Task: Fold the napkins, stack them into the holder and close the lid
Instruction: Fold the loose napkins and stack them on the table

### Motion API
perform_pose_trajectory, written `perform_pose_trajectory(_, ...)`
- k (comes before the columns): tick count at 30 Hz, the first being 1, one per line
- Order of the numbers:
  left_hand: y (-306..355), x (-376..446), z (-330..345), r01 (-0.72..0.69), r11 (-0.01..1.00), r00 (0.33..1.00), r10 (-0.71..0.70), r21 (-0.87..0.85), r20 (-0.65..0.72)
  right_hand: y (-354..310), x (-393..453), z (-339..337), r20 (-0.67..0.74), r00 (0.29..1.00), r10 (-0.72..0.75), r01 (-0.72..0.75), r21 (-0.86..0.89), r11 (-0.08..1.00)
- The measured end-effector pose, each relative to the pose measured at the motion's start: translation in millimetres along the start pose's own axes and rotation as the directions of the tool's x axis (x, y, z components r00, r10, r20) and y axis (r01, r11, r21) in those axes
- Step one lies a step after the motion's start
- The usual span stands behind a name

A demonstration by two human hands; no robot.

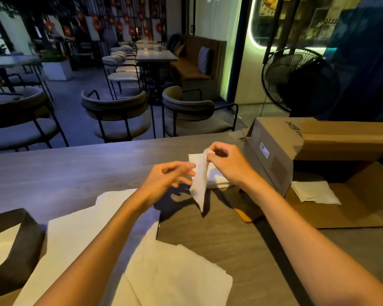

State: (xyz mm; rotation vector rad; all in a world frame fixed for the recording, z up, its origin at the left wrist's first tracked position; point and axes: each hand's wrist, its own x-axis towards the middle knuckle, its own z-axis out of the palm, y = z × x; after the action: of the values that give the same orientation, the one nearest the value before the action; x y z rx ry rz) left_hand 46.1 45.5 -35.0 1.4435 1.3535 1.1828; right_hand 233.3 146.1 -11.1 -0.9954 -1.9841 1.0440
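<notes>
Head view puts us at a grey table (75, 173) whose far edge runs across at 12 o'clock, with chairs (117, 113) just beyond it and bare tabletop open toward 10 o'clock. At 2 o'clock a box (274, 146) lies on its side, its flaps (341, 208) spread flat toward 3 o'clock and closing off that side. A black fan (296, 80) stands behind the box. We can make out dark letters on the box top, but they are upside down and cut off, so we cannot read them; a small white label (264, 150) on its side is too small to read. Our right hand (228, 164) pinches the top corner of a napkin (200, 182) between thumb and fingers, lifting it so it hangs as a narrow white point toward the table. Our left hand (166, 180) is just beside the napkin at its 9 o'clock, fingers loosely spread, holding nothing. Behind the hanging napkin a stack (217, 175) of white napkins rests on the table against the box. More sheets (102, 228) lie unfolded near us at 6 and 7 o'clock. A dark holder (20, 246) sits at 8 o'clock, a pale sheet inside. One folded piece (314, 192) lies on a flap.
</notes>
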Motion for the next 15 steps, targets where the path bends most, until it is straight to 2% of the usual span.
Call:
perform_pose_trajectory(2,-3,9,4,0.109,0.989,0.993,-0.105,-0.096,0.049,9,3,-5,-0.006,1.000,0.029,-0.029,0.005,1.000)
perform_pose_trajectory(5,-11,21,15,0.107,0.989,0.991,-0.099,-0.103,0.087,19,10,-7,-0.045,0.998,0.042,-0.040,0.027,0.999)
perform_pose_trajectory(11,-21,28,27,0.181,0.964,0.977,-0.154,-0.197,0.145,31,13,-6,-0.171,0.985,0.035,-0.043,-0.047,0.998)
perform_pose_trajectory(15,-23,28,30,0.199,0.955,0.979,-0.183,-0.219,0.091,33,13,-3,-0.217,0.973,0.083,-0.092,-0.029,0.995)
